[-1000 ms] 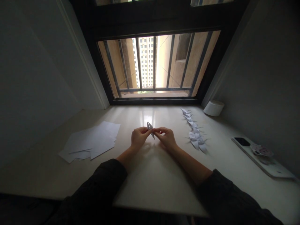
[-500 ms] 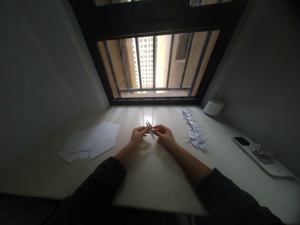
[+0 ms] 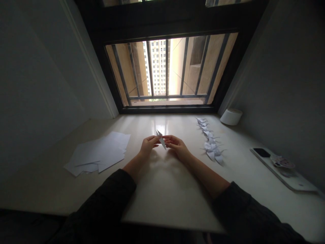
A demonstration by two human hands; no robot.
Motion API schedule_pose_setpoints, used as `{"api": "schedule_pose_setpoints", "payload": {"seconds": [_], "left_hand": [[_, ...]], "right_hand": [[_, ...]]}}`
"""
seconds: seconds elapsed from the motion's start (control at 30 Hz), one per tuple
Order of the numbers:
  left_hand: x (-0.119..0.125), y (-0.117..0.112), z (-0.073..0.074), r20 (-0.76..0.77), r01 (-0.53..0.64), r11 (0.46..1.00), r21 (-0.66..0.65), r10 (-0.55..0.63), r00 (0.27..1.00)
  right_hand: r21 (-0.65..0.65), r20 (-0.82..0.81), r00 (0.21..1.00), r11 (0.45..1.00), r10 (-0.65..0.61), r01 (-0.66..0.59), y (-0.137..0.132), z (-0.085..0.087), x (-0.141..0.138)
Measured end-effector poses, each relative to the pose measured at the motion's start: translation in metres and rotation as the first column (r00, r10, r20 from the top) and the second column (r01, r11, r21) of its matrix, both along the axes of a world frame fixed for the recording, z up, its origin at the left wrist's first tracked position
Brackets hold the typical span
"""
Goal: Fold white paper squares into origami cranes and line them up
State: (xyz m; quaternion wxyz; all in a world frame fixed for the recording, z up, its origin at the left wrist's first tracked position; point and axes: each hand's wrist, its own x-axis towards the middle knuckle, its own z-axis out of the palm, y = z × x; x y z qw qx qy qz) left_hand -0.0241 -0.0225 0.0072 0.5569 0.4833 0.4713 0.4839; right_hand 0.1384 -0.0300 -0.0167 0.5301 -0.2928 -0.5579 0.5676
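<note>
Since half a second ago, the folded paper piece (image 3: 162,142) has shifted slightly left and toward the window (image 3: 175,110), with both hands following.

In the head view, the left hand (image 3: 148,145) has its thumb and fingers closed on the paper's left side. The right hand (image 3: 179,147) has its fingers partly curled, tips at the paper's right side; whether they pinch it or only touch it, I cannot tell. The piece is narrow, pointed at both ends and tilted, held between the hands above the pale countertop (image 3: 167,193).

Left of the hands lies a loose stack of white paper sheets (image 3: 101,150). On the right, folded paper cranes (image 3: 210,146) form a row running toward the window. Farther right lie a white smartphone (image 3: 291,181) with a figure-shaped grip (image 3: 284,162) on it and, near the wall, a white cylinder (image 3: 231,117).
</note>
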Motion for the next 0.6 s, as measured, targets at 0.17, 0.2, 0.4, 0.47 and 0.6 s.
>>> {"api": "schedule_pose_setpoints", "payload": {"seconds": [0.17,0.2,0.4,0.47,0.6], "left_hand": [[0.0003,0.0000,0.0003,-0.019,-0.005,1.000,0.015,0.005,1.000],[0.0002,0.0002,0.0000,-0.017,-0.002,1.000,0.021,0.002,1.000],[-0.0014,0.0029,-0.0043,-0.003,0.015,0.999,0.032,-0.014,1.000],[-0.0015,0.0034,-0.0058,-0.002,0.019,0.999,0.036,-0.019,1.000],[0.0001,0.0023,-0.0065,-0.041,0.012,0.998,0.060,-0.009,0.999]], "right_hand": [[-0.009,-0.004,1.000,1.000,0.009,-0.010,-0.0007,0.0001,-0.0004],[-0.002,0.001,1.000,1.000,0.007,-0.007,-0.0010,0.0003,-0.0004],[0.093,0.111,0.993,0.995,-0.034,0.024,-0.0037,0.0030,0.0001],[0.169,0.181,0.982,0.985,-0.060,0.029,-0.0049,0.0041,0.0000],[0.280,0.268,0.953,0.958,-0.140,0.062,-0.0067,0.0044,-0.0009]]}}
